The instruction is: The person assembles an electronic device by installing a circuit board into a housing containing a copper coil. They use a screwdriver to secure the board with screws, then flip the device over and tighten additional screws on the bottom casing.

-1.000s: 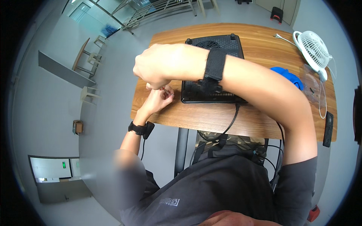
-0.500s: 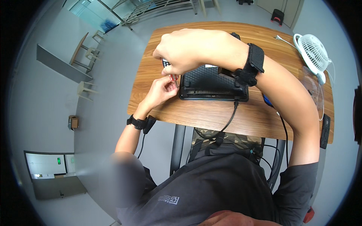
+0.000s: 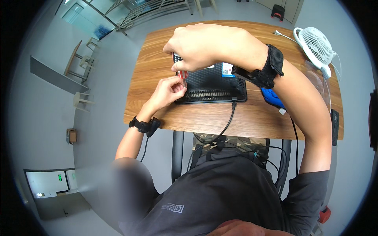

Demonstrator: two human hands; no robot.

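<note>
My right hand (image 3: pixel 193 49) reaches over from the right, its fingers wrapped around a screwdriver (image 3: pixel 182 74) with a star-and-stripe patterned handle. The tool stands nearly upright with its metal shaft pointing down. Low on that shaft, the thumb and fingers of my left hand (image 3: pixel 167 92) pinch together and hide the tip. Beneath both hands is the left near corner of a flat black box-shaped device (image 3: pixel 206 82), with a vented near edge and labels on top. A black cable (image 3: pixel 229 122) leaves its near edge. My right forearm covers part of the device.
A blue item (image 3: pixel 271 97) lies right of the device, partly under my forearm. Farther right stand a white fan (image 3: pixel 316 46) with its cord and a clear plastic bag (image 3: pixel 314 72). A black bar-shaped object (image 3: pixel 334 126) sits at the right edge of the wooden table (image 3: pixel 147 70).
The view has shifted slightly. Both hands and the screwdriver have moved rightward relative to the device, from beside its left edge to over its corner. More of the blue item shows.
</note>
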